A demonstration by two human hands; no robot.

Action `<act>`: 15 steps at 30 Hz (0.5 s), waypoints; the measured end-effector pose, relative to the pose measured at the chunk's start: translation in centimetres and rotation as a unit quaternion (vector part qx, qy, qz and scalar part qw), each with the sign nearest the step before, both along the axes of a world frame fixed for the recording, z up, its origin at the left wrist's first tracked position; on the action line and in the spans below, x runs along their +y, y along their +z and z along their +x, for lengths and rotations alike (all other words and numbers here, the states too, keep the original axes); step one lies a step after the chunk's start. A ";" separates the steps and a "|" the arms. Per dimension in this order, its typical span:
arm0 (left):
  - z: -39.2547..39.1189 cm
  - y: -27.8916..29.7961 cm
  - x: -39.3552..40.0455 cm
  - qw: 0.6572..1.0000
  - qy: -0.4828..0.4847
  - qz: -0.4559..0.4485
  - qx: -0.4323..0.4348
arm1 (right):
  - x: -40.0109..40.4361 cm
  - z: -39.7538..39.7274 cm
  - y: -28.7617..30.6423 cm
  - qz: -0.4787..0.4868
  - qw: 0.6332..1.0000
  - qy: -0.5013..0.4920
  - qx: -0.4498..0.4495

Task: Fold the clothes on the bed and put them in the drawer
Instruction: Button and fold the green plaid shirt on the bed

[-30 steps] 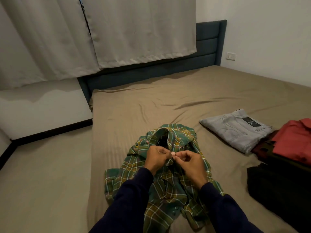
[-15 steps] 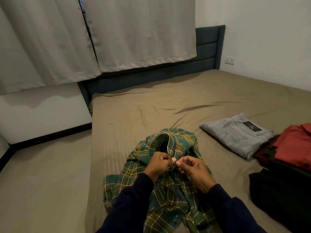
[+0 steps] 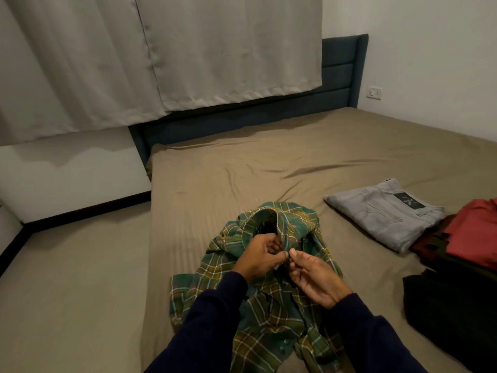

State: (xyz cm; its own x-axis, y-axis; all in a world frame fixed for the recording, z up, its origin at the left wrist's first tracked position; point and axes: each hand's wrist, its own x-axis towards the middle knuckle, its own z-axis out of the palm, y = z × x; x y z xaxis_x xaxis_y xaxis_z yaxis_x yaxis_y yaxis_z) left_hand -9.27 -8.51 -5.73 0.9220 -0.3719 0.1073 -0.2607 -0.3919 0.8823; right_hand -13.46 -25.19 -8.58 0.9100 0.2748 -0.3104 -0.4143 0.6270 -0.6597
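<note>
Green plaid shirt (image 3: 271, 300) lies rumpled at lower centre of frame on the tan bed (image 3: 242, 168), collar end toward the headboard. Left hand (image 3: 259, 258) and right hand (image 3: 313, 275) meet just below the collar, each with thumb and fingertips curled in a pinch on the shirt's front edge; what sits between the fingertips is too small to tell. At right of frame: folded grey jeans (image 3: 384, 211), then a red garment (image 3: 476, 232) over dark clothes (image 3: 451, 313) at the right edge.
</note>
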 end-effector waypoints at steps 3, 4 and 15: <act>0.2 -0.5 -0.1 1.000 0.025 0.004 -0.014 | 0.6 -0.3 0.1 -0.045 0.998 -0.032 -0.011; 0.2 -0.6 -0.1 0.999 0.033 0.004 -0.018 | 0.8 -0.5 0.0 -0.060 0.997 -0.052 -0.019; -0.1 -0.3 -0.8 0.995 0.037 0.083 -0.043 | 0.2 0.5 2.9 -0.428 0.864 -0.187 -0.188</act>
